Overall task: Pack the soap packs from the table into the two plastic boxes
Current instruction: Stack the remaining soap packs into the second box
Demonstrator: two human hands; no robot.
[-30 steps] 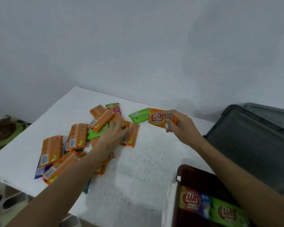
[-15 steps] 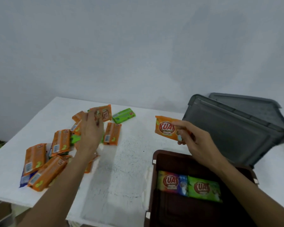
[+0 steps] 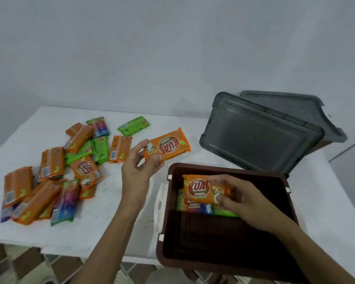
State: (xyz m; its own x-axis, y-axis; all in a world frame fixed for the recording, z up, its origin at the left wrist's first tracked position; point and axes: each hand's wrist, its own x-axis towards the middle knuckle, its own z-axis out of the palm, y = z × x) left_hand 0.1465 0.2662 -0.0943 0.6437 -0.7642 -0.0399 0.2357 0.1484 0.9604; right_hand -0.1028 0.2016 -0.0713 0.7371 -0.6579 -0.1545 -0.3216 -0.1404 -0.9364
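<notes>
Orange soap pack [image 3: 201, 189]: right hand [image 3: 246, 201] clasps it inside brown plastic box [image 3: 260, 181].
Left hand [image 3: 134, 171]: pinches second orange pack [image 3: 168, 145].
Risk: possibly slips, the fingertip pinch looks loose.

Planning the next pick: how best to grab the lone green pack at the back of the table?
I'd pinch the green pack across its two long edges, coming straight down from above. It lies flat on the table, apart from the pile, so both edges look free.
</notes>
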